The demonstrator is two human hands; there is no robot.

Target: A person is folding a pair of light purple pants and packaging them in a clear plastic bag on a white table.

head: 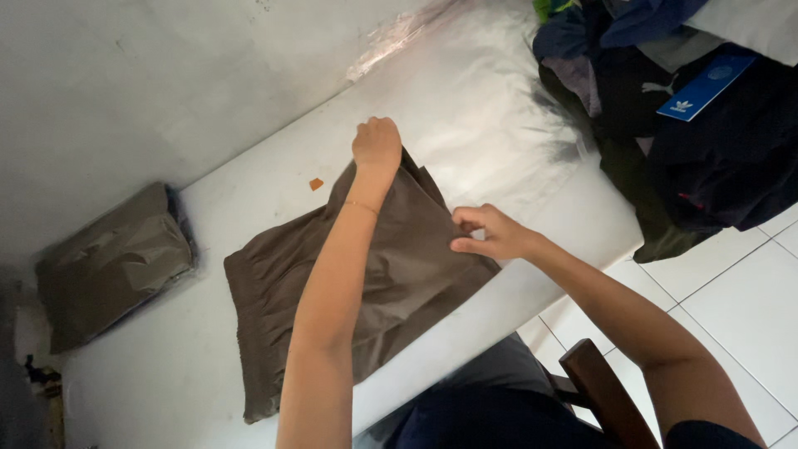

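A brown pair of shorts (pixel 274 291) lies flat on a white table (pixel 166 374), its elastic waistband toward the left. My left hand (pixel 376 143) is closed on the far corner of a leg hem. My right hand (pixel 490 234) pinches the near corner of the same hem at the table's edge. A clear plastic bag (pixel 490 108) lies flat on the table just beyond the shorts.
A folded garment sealed in a plastic bag (pixel 112 262) lies at the left against the wall. A heap of dark clothes with a blue tag (pixel 706 108) is piled at the upper right. A small orange scrap (pixel 316 184) is on the table. A wooden chair (pixel 603 387) stands on tiled floor.
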